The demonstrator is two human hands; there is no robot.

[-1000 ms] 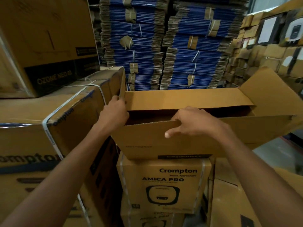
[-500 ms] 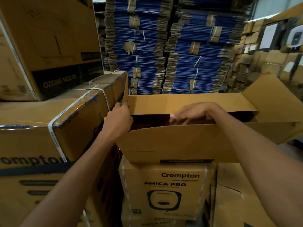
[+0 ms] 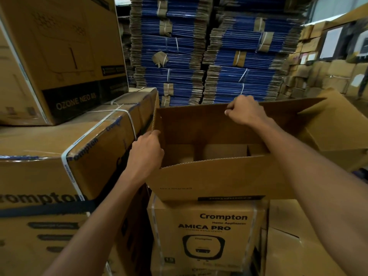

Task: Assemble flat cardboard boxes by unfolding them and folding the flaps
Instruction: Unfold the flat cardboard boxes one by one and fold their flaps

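Observation:
A brown cardboard box [image 3: 219, 180] stands opened up on top of a printed Crompton Amica Pro carton [image 3: 207, 236]. Its mouth faces up, and folded flaps show at the bottom inside. My right hand [image 3: 246, 110] grips the top edge of the far flap [image 3: 191, 124], which stands upright. My left hand [image 3: 146, 152] holds the box's left edge, fingers curled round the left corner. The right side flap [image 3: 336, 120] sticks out to the right.
Strapped Crompton cartons [image 3: 59, 156] are stacked tight against the left, with an Ozone Neo carton [image 3: 59, 56] on top. Tall bundles of flat blue-edged cardboard [image 3: 209, 56] fill the back. More brown boxes [image 3: 322, 76] line the right; another carton [image 3: 298, 246] sits lower right.
The box has been pulled open from nearly flat. My right hand moved from the near panel to the far flap's top edge and raised it. The left hand stayed at the left corner.

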